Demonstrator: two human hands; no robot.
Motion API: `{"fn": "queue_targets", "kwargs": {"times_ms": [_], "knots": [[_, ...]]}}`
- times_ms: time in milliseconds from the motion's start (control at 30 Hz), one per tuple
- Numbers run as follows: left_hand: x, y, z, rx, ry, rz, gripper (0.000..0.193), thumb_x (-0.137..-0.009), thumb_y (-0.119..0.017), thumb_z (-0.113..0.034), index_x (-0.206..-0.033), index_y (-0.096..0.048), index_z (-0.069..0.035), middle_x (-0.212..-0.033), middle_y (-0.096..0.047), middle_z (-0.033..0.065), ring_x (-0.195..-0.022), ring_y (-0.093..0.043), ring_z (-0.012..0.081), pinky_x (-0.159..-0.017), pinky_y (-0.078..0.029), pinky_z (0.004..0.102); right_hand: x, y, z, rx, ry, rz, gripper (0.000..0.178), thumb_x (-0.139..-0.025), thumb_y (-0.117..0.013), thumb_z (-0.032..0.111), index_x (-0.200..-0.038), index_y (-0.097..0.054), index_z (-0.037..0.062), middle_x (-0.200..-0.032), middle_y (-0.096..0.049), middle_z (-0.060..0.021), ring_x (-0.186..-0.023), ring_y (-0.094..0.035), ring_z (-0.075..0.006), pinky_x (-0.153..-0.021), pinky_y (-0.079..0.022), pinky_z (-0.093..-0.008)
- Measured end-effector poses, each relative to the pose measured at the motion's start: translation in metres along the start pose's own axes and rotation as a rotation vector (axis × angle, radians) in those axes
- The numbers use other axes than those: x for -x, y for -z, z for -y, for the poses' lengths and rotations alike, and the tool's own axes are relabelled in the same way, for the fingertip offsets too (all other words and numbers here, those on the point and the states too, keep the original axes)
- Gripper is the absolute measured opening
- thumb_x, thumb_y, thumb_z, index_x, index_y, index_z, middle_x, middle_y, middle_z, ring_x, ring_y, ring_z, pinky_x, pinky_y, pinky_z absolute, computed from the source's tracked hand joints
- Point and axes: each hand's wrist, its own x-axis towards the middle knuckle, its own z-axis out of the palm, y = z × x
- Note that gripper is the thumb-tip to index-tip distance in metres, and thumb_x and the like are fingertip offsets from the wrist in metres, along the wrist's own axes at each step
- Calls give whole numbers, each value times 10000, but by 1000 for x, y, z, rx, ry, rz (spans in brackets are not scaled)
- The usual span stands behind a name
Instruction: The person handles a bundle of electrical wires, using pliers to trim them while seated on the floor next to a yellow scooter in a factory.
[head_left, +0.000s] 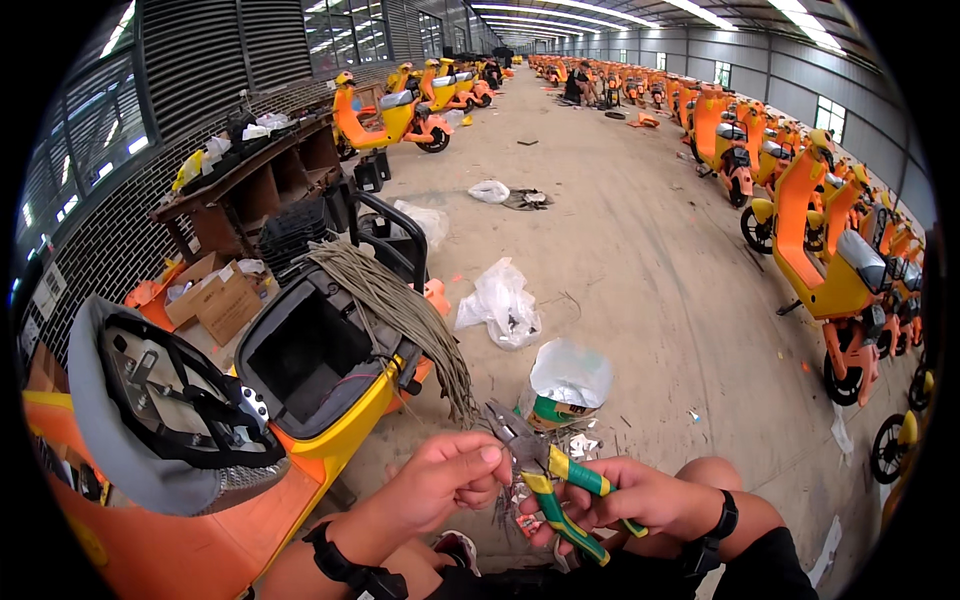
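Observation:
My right hand point(640, 500) grips a pair of pliers point(522, 440) by its green and yellow handles, which are spread apart. The metal jaws point up and left. Close beside them, my left hand point(450, 475) is closed with thumb against fingers; what it pinches, if anything, I cannot make out. To the left stands an orange and yellow scooter point(350, 425) with its grey seat point(105, 390) tipped up and its dark storage box point(310, 345) exposed. Across the box's right edge lies a bundle of long grey-brown strands point(400, 310), its ends hanging near the pliers.
A cut-open white and green tub point(570, 375) stands just beyond my hands, with scraps around it. Plastic bags point(500, 305) lie on the concrete floor. A cardboard box point(222, 302) and a rusty bench point(270, 180) are at left; rows of scooters point(800, 230) line the right.

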Motion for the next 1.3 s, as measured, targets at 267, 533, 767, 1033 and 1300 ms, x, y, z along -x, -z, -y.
{"fn": "queue_targets", "kwargs": {"times_ms": [267,533,767,1033,1300], "knots": [[-16,-4,-5,-189,57,-190,239,-999,-477,-172,-954,-587,36,-652,-430,5,-570,-387,98,-564,-364,249,-18,17,1,515,80,-229,294,-848,-528,-17,-1141,-524,7,-1199,-546,-77,-1002,-585,-156,-821,-485,-288],[-34,24,1,-186,149,-201,225,-1004,-470,-156,-1040,-603,21,-717,-489,-19,-622,-422,49,-554,-360,192,-35,44,-6,992,431,-280,420,-794,-610,33,-1205,-529,-7,-1022,-571,-88,-859,-589,-189,-760,-481,-290],[-45,29,-1,-118,180,-251,220,-996,-482,-163,-1016,-596,24,-696,-445,-39,-612,-372,43,-541,-330,206,-46,62,-9,1085,511,-279,416,-791,-617,62,-1187,-522,-19,-1238,-524,-155,-902,-616,-258,-777,-504,-337],[-46,23,-5,-147,205,-308,224,-995,-484,-169,-987,-595,26,-683,-422,-53,-603,-354,37,-532,-313,201,-46,56,-6,1141,429,-352,417,-792,-651,75,-1182,-527,-6,-1262,-532,-169,-887,-640,-267,-747,-520,-328],[-40,30,-7,-70,193,-193,261,-1008,-489,-203,-986,-593,36,-667,-382,-64,-577,-311,33,-514,-271,204,-36,42,7,484,10,-271,312,-855,-589,13,-1163,-543,26,-1062,-625,-59,-797,-578,-74,-643,-478,-225]]}}
